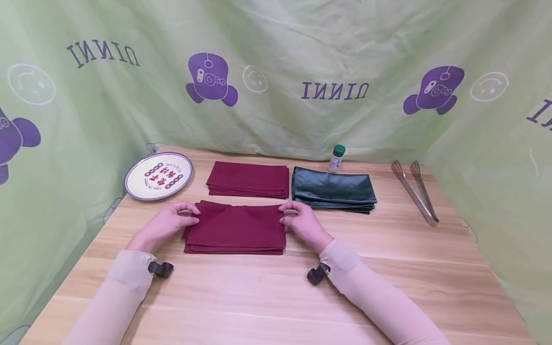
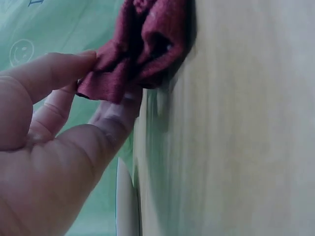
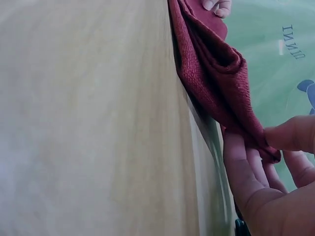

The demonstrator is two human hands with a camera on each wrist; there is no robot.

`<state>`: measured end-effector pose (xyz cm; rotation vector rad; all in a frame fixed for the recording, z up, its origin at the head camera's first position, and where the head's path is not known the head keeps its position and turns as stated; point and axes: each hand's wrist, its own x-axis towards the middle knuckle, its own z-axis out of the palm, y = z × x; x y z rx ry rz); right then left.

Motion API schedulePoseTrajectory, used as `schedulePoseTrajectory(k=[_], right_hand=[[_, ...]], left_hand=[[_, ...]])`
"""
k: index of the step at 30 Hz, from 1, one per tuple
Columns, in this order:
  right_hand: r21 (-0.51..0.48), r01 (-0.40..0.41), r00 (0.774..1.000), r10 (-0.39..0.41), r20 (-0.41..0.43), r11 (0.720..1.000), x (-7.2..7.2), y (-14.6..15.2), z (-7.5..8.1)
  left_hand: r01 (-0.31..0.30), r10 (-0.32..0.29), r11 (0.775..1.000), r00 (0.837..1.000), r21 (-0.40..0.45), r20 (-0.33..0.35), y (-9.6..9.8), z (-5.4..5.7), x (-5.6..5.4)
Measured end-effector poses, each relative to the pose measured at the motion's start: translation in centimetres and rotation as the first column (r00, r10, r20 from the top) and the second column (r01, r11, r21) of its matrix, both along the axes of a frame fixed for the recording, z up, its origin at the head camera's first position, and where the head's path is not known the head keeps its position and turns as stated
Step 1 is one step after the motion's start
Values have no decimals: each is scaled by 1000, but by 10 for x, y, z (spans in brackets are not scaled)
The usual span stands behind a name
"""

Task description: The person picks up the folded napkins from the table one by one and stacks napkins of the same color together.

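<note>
A folded maroon cloth (image 1: 237, 227) lies in front of me on the table, its layers showing along the near edge. My left hand (image 1: 169, 223) pinches its left end. In the left wrist view, the cloth's corner (image 2: 106, 81) sits between the thumb and fingers. On the opposite side my right hand (image 1: 307, 226) grips the right end. The right wrist view shows folded layers of the cloth (image 3: 221, 78) bulging upward, with fingers under the edge and the thumb over it. Just behind lies a second folded maroon cloth (image 1: 247, 178).
A dark green folded cloth (image 1: 334, 188) lies to the right, with a green-capped shaker bottle (image 1: 336, 159) behind it. At the far left stands a white oval plate (image 1: 140, 179) with red print. Metal tongs (image 1: 414, 191) lie far right. A green curtain (image 1: 276, 120) surrounds the wooden table (image 1: 241, 302).
</note>
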<state>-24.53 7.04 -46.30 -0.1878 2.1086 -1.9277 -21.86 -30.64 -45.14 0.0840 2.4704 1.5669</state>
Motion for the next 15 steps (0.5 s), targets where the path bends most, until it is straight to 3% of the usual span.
schedulePoseTrajectory(k=[4,9,15], right_hand=[[-1,15,1000,-15,11,1000,-2,0,3],[18,47,998,-46,-35,999,-8,-1,13],[39,45,998,-43,-49,998,-14,-2,17]], left_hand=[[-7,7,1000,1000,7,-14,2,6,-5],[-40,42,999,998,28,-56,5,14,-11],[6,-4,999,999,31,-52,16,14,-18]])
